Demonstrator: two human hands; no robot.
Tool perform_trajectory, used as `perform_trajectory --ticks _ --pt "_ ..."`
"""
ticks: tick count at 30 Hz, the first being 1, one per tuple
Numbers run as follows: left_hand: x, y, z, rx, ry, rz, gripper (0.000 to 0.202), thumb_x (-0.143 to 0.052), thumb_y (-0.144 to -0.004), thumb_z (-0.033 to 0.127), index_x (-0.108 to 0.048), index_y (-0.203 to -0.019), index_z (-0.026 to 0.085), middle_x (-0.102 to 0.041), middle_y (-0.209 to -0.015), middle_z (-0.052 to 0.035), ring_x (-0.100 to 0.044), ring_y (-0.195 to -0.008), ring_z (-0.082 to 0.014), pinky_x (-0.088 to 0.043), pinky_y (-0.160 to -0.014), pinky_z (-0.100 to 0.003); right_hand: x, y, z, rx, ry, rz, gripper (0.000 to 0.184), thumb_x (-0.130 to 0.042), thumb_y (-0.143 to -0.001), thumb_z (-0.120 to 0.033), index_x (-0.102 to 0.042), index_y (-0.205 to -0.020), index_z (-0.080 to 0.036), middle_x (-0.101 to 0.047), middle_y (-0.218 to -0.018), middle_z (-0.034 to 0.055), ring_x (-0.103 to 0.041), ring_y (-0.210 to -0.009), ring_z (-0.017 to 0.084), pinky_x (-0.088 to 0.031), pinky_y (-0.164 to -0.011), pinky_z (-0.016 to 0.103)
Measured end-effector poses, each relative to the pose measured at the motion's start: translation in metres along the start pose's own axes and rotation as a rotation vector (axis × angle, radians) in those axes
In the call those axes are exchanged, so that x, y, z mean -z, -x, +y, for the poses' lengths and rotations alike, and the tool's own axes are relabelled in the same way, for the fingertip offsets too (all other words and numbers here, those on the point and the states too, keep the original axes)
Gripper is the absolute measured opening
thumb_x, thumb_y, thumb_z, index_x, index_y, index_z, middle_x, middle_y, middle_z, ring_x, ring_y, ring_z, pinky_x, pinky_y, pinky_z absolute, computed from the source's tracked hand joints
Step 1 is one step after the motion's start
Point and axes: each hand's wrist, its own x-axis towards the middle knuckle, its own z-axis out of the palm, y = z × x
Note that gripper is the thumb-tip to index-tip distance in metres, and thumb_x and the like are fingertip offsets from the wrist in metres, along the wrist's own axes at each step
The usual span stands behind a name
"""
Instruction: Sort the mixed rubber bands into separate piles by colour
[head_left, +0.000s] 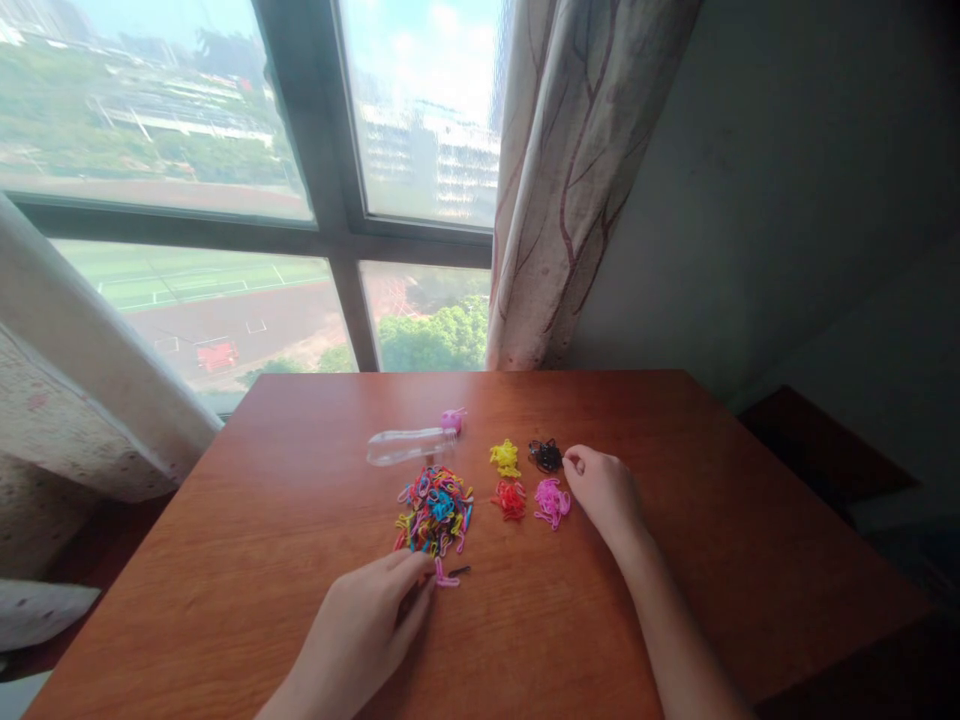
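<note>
Beside the lower edge of a mixed pile of small colourful rubber bands (435, 505), my left hand (371, 610) has its fingertips together on a pink rubber band (448, 580). A single black rubber band (460, 571) lies just right of those fingertips. My right hand (604, 490) is closed in a pinch at the right edge of a black rubber band pile (545, 455). Whatever sits between its fingertips is too small to make out. Nearby are separate piles of yellow rubber bands (505, 457), red rubber bands (510, 500) and pink rubber bands (553, 503).
Behind the mixed pile, a clear plastic bottle-like container (405, 446) lies on its side, with a pinkish-purple piece (452, 420) at its right end. The wooden table (247, 540) reaches to the window; a patterned curtain (562, 180) hangs behind its far edge.
</note>
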Motion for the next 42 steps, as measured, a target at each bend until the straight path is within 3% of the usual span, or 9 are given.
perform_trajectory --ticks 9,18,24,31,42 --pt "0.002 0.001 0.001 0.003 -0.007 -0.016 0.027 -0.037 -0.097 0.027 -0.063 -0.092 0.025 -0.070 -0.088 -0.0024 -0.068 -0.080 -0.0184 -0.047 -0.070 -0.025 0.006 0.023 -0.001 0.026 -0.139 0.071 0.016 -0.055 -0.090 -0.028 -0.071 -0.091 -0.024 -0.069 -0.073 0.0004 -0.061 -0.066 0.017 -0.031 -0.058 0.025" --pt "0.004 -0.001 0.001 -0.017 0.009 -0.001 0.026 -0.040 -0.096 0.025 -0.066 -0.096 0.026 -0.073 -0.091 -0.0024 -0.069 -0.082 -0.0179 -0.048 -0.070 -0.023 -0.014 0.080 -0.055 0.269 -0.474 0.014 0.017 -0.050 -0.091 -0.022 -0.067 -0.085 -0.022 -0.064 -0.068 -0.0016 -0.057 -0.060 0.014 -0.033 -0.060 0.024" --pt "0.002 0.000 0.000 -0.028 0.023 0.036 0.023 -0.043 -0.094 0.023 -0.066 -0.094 0.026 -0.073 -0.088 -0.0019 -0.069 -0.079 -0.0171 -0.047 -0.068 -0.022 -0.024 0.109 -0.083 0.359 -0.528 -0.100 0.016 -0.051 -0.089 -0.015 -0.063 -0.082 -0.023 -0.065 -0.072 -0.0023 -0.059 -0.065 0.014 -0.032 -0.062 0.024" --pt "0.004 -0.002 0.002 -0.009 0.025 0.007 0.023 -0.042 -0.094 0.022 -0.064 -0.094 0.026 -0.072 -0.090 -0.0012 -0.069 -0.083 -0.0178 -0.047 -0.070 -0.023 -0.030 0.117 -0.085 0.362 -0.536 -0.155 0.014 -0.053 -0.086 -0.014 -0.062 -0.083 -0.024 -0.067 -0.076 -0.0029 -0.060 -0.069 0.014 -0.031 -0.064 0.025" --pt "0.002 -0.002 0.003 0.003 0.014 0.028 0.022 -0.041 -0.094 0.022 -0.063 -0.093 0.026 -0.071 -0.086 -0.0005 -0.067 -0.079 -0.0166 -0.044 -0.067 -0.022 -0.023 0.121 -0.084 0.454 -0.411 -0.165 0.012 -0.055 -0.084 -0.013 -0.060 -0.080 -0.023 -0.065 -0.074 -0.0027 -0.058 -0.069 0.014 -0.030 -0.063 0.025"
